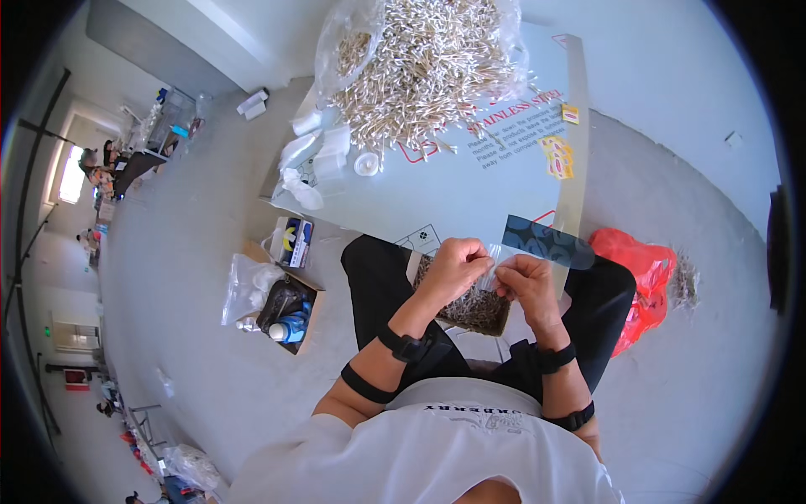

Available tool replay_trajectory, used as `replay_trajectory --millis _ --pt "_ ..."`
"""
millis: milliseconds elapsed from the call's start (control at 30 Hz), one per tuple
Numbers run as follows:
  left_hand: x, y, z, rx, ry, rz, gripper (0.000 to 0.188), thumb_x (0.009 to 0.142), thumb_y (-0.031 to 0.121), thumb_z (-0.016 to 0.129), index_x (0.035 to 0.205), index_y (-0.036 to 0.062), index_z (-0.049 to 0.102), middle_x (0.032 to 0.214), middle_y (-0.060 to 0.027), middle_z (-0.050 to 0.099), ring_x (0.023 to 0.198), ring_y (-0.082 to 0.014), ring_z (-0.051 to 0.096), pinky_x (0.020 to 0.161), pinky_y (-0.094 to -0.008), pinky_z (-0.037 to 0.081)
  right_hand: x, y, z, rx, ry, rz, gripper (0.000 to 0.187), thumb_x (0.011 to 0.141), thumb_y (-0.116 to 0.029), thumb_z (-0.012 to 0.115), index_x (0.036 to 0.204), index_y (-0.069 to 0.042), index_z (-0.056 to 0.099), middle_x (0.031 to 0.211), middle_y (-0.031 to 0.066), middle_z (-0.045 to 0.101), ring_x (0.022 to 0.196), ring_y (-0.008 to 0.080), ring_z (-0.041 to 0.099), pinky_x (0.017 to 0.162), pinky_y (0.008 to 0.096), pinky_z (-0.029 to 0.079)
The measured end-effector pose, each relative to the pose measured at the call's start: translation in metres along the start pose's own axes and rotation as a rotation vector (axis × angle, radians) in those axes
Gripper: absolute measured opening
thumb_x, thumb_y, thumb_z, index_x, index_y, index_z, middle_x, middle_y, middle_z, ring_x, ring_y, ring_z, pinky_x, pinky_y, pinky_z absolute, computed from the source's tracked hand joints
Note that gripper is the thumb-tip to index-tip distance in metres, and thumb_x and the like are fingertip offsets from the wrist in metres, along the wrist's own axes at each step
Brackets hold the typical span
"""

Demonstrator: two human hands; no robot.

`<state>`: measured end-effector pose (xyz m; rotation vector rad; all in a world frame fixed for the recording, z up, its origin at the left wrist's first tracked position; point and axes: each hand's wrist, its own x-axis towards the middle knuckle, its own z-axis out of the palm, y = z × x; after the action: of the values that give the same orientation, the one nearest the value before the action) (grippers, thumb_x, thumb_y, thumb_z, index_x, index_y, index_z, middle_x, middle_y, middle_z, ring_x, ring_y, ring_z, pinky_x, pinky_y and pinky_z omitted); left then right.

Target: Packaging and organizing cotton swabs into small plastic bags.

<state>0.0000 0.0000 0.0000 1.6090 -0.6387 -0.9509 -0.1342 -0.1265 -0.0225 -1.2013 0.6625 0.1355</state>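
My left hand (454, 267) and my right hand (529, 286) meet over my lap at the table's near edge, fingers pinched. Between their fingertips is a small clear plastic bag (495, 254); its contents are too small to make out. Below the hands, between my knees, stands an open cardboard box (501, 322) filled with many thin sticks. Just beyond my right hand, a dark blue-green patterned sheet (546, 241) lies over the table edge. A large heap of cotton swabs (428, 71) spills from a big clear bag on the table (470, 189).
Yellow-and-white packets (557, 157) lie on the table's right side. White rolls (334, 141) and a small round white container (366, 164) are at its left. A floor box with bottles (304, 315) stands left, a red plastic bag (635, 281) right. Other people are far left.
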Motion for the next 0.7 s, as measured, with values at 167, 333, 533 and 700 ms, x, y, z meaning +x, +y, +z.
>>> replay_trajectory --millis 167,333,533,700 --pt "-0.003 0.004 0.027 0.129 0.153 0.129 0.019 0.085 0.006 0.07 0.072 -0.0002 0.058 0.06 0.0025 0.054 0.057 -0.0031 0.045 0.049 -0.0229 0.037 -0.032 -0.013 0.006 -0.664 0.866 -0.87 0.024 0.08 -0.008 0.073 0.096 0.004 0.06 0.095 0.0083 0.067 0.082 0.0172 0.062 0.071 0.0293 0.049" --pt "0.001 0.004 0.064 0.359 0.167 0.291 0.02 0.081 0.007 0.07 0.072 -0.0017 0.054 0.06 -0.0083 0.059 0.055 -0.0146 0.053 0.051 -0.0311 0.044 -0.032 0.0 -0.007 -0.005 0.365 -0.537 0.017 0.089 -0.011 0.068 0.08 0.001 0.063 0.067 -0.0011 0.059 0.058 0.0073 0.051 0.056 0.023 0.044" --pt "0.006 0.002 0.078 0.358 0.047 0.269 0.022 0.079 0.005 0.072 0.071 -0.0005 0.052 0.061 -0.0045 0.059 0.055 -0.0103 0.049 0.05 -0.0283 0.041 -0.035 0.014 -0.029 0.237 0.255 -0.436 0.019 0.091 -0.012 0.065 0.075 -0.003 0.064 0.064 -0.0015 0.056 0.055 0.0044 0.047 0.051 0.0198 0.035" --pt "0.008 0.011 0.073 -0.262 -0.159 -0.187 0.022 0.08 0.004 0.074 0.069 0.0048 0.055 0.062 0.0026 0.054 0.051 -0.0058 0.045 0.046 -0.0206 0.035 -0.037 0.014 -0.031 0.324 0.259 -0.404 0.019 0.092 -0.01 0.063 0.075 -0.003 0.061 0.064 -0.0022 0.054 0.055 0.0049 0.046 0.05 0.0205 0.035"
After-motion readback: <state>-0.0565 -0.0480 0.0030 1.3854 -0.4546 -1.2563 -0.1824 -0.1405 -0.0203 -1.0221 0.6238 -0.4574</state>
